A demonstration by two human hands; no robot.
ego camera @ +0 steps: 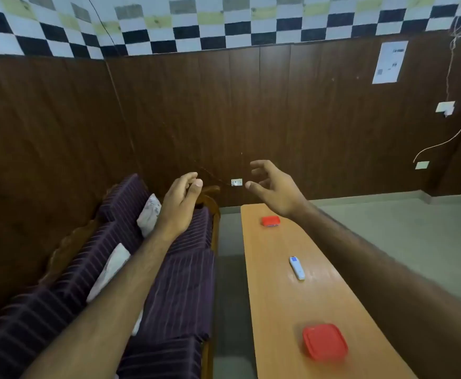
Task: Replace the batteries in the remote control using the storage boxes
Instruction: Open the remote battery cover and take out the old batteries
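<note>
Well below both loosely spread, empty hands, left hand (178,206) and right hand (274,187), lies the remote control (297,267).

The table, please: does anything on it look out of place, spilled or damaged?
Nothing stands out. The remote lies flat between two closed red boxes on the table, slightly skewed to its edge. No spill or damage shows.

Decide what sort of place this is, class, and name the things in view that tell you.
Probably a living or sitting room in a home: a striped sofa with cushions against a wood-panelled wall, and a long wooden table with a remote control.
</note>
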